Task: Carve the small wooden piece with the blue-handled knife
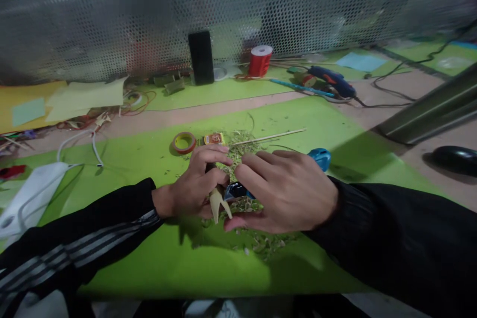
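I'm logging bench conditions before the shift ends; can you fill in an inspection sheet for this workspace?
Surface: green mat, strewn with shavings.
Job's things: pale split stick in left hand; blue-handled tool in right hand.
Clutter: tape roll, small box, skewer, red thread spool, glue gun.
Fingers: both hands closed around their items.
Cables: white cord, black cord.
Surroundings: perforated metal screen.

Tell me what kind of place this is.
Most likely a craft workbench. A green mat is littered with shavings, a glue gun and red spool lie behind, and the left hand and right hand work a pale strip with a blue tool.
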`<state>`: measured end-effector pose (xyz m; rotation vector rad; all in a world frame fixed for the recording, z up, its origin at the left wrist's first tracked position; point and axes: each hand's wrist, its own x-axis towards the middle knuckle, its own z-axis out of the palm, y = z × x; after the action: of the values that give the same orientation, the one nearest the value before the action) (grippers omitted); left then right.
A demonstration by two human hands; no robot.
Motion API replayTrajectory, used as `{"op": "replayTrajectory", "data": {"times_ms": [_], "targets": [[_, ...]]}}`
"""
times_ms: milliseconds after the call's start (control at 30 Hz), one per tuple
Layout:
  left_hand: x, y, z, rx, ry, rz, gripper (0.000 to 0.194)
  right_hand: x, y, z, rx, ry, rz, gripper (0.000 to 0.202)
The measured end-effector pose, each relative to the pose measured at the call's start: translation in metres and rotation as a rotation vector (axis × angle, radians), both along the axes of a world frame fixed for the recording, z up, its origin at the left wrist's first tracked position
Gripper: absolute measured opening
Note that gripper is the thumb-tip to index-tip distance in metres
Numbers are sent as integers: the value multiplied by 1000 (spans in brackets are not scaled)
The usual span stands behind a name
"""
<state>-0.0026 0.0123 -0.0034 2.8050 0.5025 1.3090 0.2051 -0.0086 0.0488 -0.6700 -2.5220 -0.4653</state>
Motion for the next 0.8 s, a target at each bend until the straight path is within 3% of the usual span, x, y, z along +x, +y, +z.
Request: {"op": "replayTrajectory", "data": {"times_ms": [233,433,800], "targets": [[2,-1,1,88,-13,25,34,-1,-4,1,-12,5,29,52],[1,-4,5,-35,63,18,22,2,0,4,-82,-38,23,57],[3,-6,6,-81,145,71,41,1,1,-2,-108,-55,26,59]]}}
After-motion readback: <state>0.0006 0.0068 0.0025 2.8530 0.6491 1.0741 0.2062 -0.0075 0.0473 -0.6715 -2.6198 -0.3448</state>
